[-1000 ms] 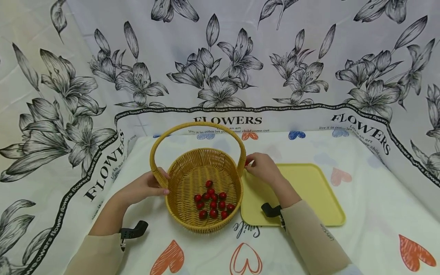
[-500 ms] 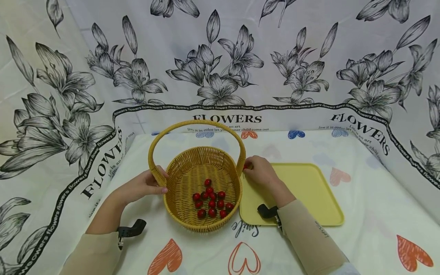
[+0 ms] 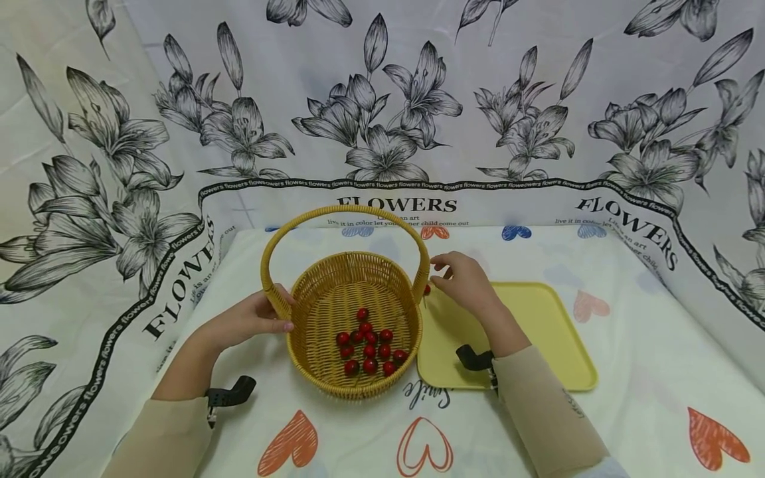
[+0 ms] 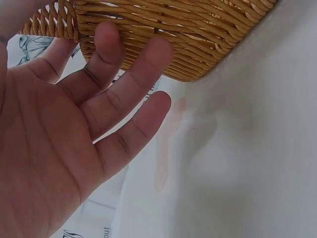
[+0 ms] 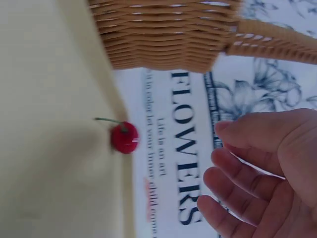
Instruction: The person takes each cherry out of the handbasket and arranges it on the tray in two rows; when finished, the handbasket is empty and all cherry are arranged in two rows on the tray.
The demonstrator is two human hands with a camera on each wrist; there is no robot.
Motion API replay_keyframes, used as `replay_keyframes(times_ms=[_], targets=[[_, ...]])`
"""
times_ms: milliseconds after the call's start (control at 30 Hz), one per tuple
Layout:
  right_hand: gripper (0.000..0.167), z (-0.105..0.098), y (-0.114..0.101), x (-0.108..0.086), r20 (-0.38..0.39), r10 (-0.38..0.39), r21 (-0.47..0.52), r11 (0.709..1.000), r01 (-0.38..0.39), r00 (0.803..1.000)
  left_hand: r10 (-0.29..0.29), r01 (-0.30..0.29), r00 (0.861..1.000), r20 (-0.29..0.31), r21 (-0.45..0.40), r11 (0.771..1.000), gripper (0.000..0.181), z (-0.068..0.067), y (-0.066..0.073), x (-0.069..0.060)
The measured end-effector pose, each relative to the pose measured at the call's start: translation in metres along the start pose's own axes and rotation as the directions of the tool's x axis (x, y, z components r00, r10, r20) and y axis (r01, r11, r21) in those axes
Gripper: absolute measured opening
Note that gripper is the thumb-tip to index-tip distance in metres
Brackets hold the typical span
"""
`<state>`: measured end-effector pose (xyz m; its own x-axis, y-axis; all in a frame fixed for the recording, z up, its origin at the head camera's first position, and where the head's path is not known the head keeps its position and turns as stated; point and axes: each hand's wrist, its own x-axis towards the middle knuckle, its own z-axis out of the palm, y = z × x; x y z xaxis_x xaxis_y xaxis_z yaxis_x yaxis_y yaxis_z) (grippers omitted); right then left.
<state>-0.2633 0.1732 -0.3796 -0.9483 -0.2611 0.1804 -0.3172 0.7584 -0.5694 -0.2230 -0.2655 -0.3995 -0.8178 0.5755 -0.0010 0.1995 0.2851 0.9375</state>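
Observation:
My left hand (image 3: 254, 320) holds the wicker basket (image 3: 299, 362) where its tall handle meets the left rim, thumb in front. In the left wrist view, several other fingers (image 4: 131, 134) spread beside the basket's woven side. Several red cherries (image 3: 370, 350) lie on the basket floor, towards the front right. To the right of the handle, my right hand (image 3: 469, 282) hovers with fingers apart, holding nothing. Just below its fingertips, a single cherry (image 5: 125, 138) with a green stem rests at the edge of the yellow tray (image 5: 59, 163).
The yellow tray lies directly right of the basket, partly under my right forearm. A white cloth (image 3: 358, 438) with printed hearts covers the table. Behind and to the left hangs a flower-printed curtain (image 3: 251, 119).
My right hand has let go of the cherry, opened its fingers and risen slightly; the cherry now sits on the tray's edge. My left hand stays on the basket.

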Motion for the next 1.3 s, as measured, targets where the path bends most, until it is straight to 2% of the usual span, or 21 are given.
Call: replay_keyframes(times_ms=[167,400,667,833,1000,1167,1300], targets=[[0.037,-0.024,-0.011,-0.008,-0.062,-0.026,0.033,0.999,0.028,0.998,-0.002,0.002,1.0,0.001,0.003,1.0,0.04,0.0,0.0,0.002],[0.036,-0.054,-0.033,-0.026,-0.13,-0.059,0.169,0.982,0.081,0.99,-0.004,0.004,1.0,0.009,0.004,1.0,0.04,0.0,0.001,0.005],[0.029,-0.07,-0.064,-0.048,-0.166,-0.131,0.265,0.949,0.172,0.977,-0.01,0.01,1.0,0.008,0.005,1.0,0.04,0.0,0.001,0.005],[0.026,-0.065,-0.078,-0.054,-0.119,-0.223,0.317,0.915,0.25,0.967,-0.005,0.005,1.0,0.006,-0.007,1.0,0.04,0.0,0.001,0.004],[0.024,-0.051,-0.084,-0.053,-0.057,-0.297,0.355,0.886,0.297,0.953,-0.009,0.009,1.0,0.003,-0.007,1.0,0.042,0.0,0.001,0.002],[0.024,-0.033,-0.087,-0.049,0.009,-0.336,0.368,0.877,0.309,0.942,-0.012,0.012,1.0,0.001,0.0,1.0,0.043,0.001,0.0,0.001],[0.023,-0.017,-0.088,-0.043,0.077,-0.331,0.377,0.883,0.28,0.941,-0.011,0.011,1.0,-0.003,0.001,1.0,0.043,0.001,0.001,0.001]])
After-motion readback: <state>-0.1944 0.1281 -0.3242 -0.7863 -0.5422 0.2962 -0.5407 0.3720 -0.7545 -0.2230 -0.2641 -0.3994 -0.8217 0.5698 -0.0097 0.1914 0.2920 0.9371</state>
